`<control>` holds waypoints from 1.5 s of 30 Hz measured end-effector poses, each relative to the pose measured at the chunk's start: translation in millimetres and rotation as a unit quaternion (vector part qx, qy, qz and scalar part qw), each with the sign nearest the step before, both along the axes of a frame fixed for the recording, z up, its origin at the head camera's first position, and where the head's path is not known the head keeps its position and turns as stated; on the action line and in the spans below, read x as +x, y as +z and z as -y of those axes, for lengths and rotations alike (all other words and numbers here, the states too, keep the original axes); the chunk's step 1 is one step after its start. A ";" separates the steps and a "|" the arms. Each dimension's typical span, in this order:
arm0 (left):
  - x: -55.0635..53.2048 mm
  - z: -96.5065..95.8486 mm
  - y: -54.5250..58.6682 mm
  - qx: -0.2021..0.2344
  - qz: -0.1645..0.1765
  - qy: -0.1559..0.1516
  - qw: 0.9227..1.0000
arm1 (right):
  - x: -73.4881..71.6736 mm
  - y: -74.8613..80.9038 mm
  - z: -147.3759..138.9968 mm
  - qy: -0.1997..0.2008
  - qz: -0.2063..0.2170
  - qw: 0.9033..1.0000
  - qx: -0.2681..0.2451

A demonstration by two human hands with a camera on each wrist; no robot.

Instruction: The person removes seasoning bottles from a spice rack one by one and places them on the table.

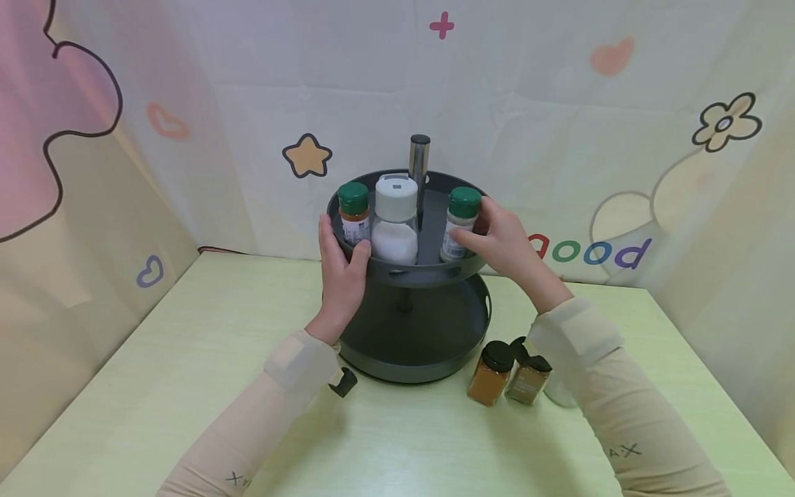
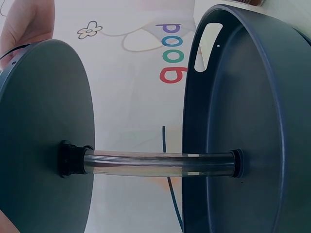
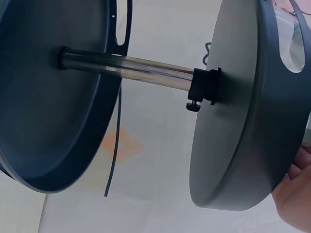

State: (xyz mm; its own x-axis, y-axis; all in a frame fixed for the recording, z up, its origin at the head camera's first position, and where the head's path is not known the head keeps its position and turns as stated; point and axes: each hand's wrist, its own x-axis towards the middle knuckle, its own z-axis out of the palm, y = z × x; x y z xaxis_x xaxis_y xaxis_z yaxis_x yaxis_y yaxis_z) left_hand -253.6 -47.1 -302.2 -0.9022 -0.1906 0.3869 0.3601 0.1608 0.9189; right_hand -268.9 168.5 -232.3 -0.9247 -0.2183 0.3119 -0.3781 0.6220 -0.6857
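A dark two-tier turntable rack stands on the table, its upper tray (image 1: 428, 276) above a wider lower tray (image 1: 413, 331). With thumb inside and fingers outside, my left hand (image 1: 343, 273) grips the upper tray's left rim. Beside that thumb stands a green-capped spice bottle (image 1: 355, 214) with orange contents. A larger white-capped jar (image 1: 396, 228) of white contents is next to it. On the tray's right side, my right hand (image 1: 509, 238) pinches another green-capped spice bottle (image 1: 459, 224), thumb across its label. In the right wrist view, the right hand (image 3: 294, 191) shows beside the tray's outer wall.
A chrome pole (image 1: 419, 155) rises through the upper tray; a black clamp knob (image 3: 193, 106) sits beneath. Right of the rack stand a black-capped orange spice jar (image 1: 488, 376) and a brown spice jar (image 1: 528, 383) with its lid flipped up. The right sleeve partly hides another jar (image 1: 561, 392).
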 end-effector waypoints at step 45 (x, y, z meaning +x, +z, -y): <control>-0.8 -0.3 -1.5 -0.012 -0.001 0.010 1.000 | 9.5 5.8 -3.7 -0.001 -0.103 0.986 -0.129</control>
State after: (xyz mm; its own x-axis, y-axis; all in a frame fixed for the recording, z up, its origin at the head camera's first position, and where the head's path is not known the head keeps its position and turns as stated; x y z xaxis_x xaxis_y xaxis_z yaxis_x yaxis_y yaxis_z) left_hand -254.3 -46.8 -303.7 -0.8977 -0.1992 0.3930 0.3580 0.1901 0.9142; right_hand -259.4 172.2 -226.6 -0.8360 -0.1055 0.5385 -0.5254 0.4370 -0.7301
